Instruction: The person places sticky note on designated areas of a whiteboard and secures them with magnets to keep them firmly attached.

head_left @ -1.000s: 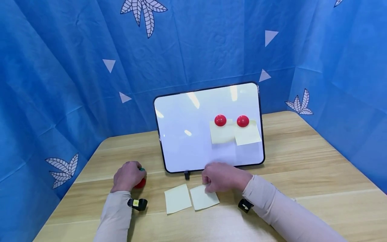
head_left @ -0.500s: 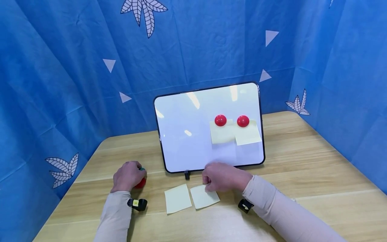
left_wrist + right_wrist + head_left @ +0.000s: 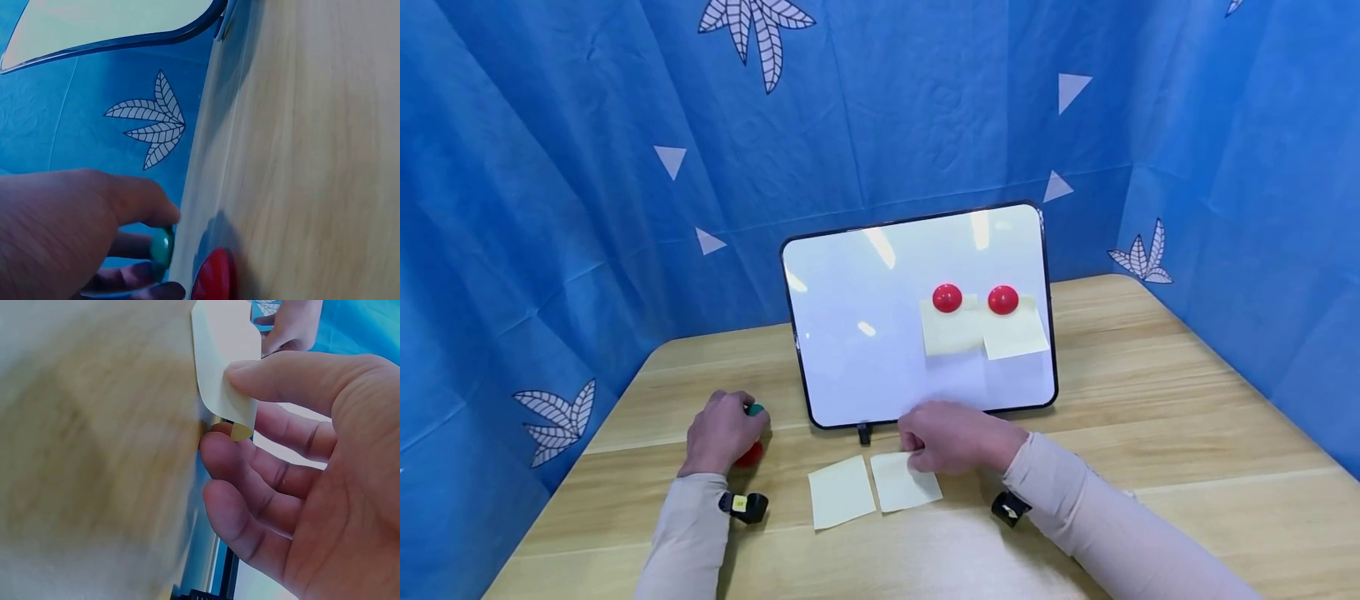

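Note:
My left hand [image 3: 722, 433] pinches a green round magnet [image 3: 163, 247] between thumb and fingers, just above the table. Beside it on the wood lies a red magnet [image 3: 215, 275], partly covered by the hand in the head view. At the foot of the whiteboard, my right hand [image 3: 958, 435] grips the upper right corner of a pale yellow sticky note [image 3: 904, 485]. In the right wrist view the thumb presses on that note [image 3: 228, 337], whose corner bends over the fingers. Left of it, a second sticky note [image 3: 842, 493] lies flat on the table.
A tilted whiteboard [image 3: 857, 367] with a black frame stands at the back on a small black foot [image 3: 864, 434]. Two sticky notes [image 3: 951, 333] hang on its right half under red magnets [image 3: 947, 298]. A blue curtain [image 3: 887, 108] surrounds the wooden table [image 3: 880, 558].
My left hand has shifted slightly up and right with the green magnet, which shows more now. The note in my right hand has shifted, its near edge a little farther away.

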`<action>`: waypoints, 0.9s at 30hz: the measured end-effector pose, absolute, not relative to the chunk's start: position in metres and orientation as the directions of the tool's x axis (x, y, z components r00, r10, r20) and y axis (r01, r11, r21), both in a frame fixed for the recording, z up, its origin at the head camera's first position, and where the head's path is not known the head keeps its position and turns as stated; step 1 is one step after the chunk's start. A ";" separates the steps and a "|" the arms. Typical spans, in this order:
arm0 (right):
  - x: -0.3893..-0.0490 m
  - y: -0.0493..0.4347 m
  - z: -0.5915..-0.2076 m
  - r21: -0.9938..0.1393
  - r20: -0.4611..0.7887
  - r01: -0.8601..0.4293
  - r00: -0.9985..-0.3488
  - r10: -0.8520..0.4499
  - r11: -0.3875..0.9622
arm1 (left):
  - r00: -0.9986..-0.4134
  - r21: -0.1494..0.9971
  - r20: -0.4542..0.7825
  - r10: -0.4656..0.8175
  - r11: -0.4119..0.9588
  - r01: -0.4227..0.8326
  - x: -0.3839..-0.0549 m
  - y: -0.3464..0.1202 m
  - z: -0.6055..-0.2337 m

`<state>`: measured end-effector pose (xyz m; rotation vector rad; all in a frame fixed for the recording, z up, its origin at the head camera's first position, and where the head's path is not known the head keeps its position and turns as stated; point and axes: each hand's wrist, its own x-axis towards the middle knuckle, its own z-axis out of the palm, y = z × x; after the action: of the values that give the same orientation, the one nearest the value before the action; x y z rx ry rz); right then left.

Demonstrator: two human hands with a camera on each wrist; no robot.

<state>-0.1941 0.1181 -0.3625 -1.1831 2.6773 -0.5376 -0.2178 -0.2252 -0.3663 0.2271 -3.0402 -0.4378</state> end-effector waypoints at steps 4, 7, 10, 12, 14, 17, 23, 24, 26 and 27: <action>-0.194 0.120 -0.361 -0.412 -0.009 -0.661 -0.685 -0.728 0.627 | -0.986 0.304 0.073 -0.153 0.945 -0.124 -0.220 -0.221 -0.367; -0.194 0.121 -0.360 -0.425 -0.001 -0.655 -0.690 -0.724 0.625 | -0.985 0.322 0.092 -0.149 0.940 -0.112 -0.221 -0.219 -0.366; -0.195 0.122 -0.360 -0.430 0.007 -0.656 -0.690 -0.724 0.621 | -0.984 0.339 0.099 -0.148 0.935 -0.106 -0.221 -0.218 -0.366; -0.195 0.121 -0.360 -0.425 0.016 -0.664 -0.685 -0.728 0.615 | -0.984 0.349 0.103 -0.147 0.931 -0.102 -0.220 -0.218 -0.366; -0.195 0.121 -0.360 -0.418 0.026 -0.673 -0.680 -0.733 0.610 | -0.984 0.362 0.103 -0.148 0.927 -0.101 -0.219 -0.217 -0.366; -0.196 0.121 -0.362 -0.410 0.048 -0.686 -0.675 -0.737 0.601 | -0.983 0.380 0.106 -0.152 0.919 -0.101 -0.219 -0.217 -0.365; -0.200 0.123 -0.366 -0.453 0.063 -0.671 -0.681 -0.730 0.587 | -0.982 0.426 0.132 -0.133 0.902 -0.065 -0.221 -0.215 -0.364; -0.200 0.123 -0.366 -0.466 0.064 -0.666 -0.682 -0.729 0.583 | -0.982 0.434 0.140 -0.126 0.899 -0.053 -0.222 -0.215 -0.364; -0.201 0.123 -0.367 -0.486 0.076 -0.664 -0.680 -0.729 0.568 | -0.980 0.449 0.164 -0.113 0.893 -0.028 -0.222 -0.214 -0.365; -0.202 0.123 -0.367 -0.491 0.086 -0.666 -0.678 -0.730 0.561 | -0.978 0.456 0.178 -0.107 0.890 -0.014 -0.222 -0.214 -0.365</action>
<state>-0.2018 0.1226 -0.3671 -1.1965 2.6614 -0.7554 -0.2223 -0.2143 -0.3648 0.0921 -2.8593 -0.6874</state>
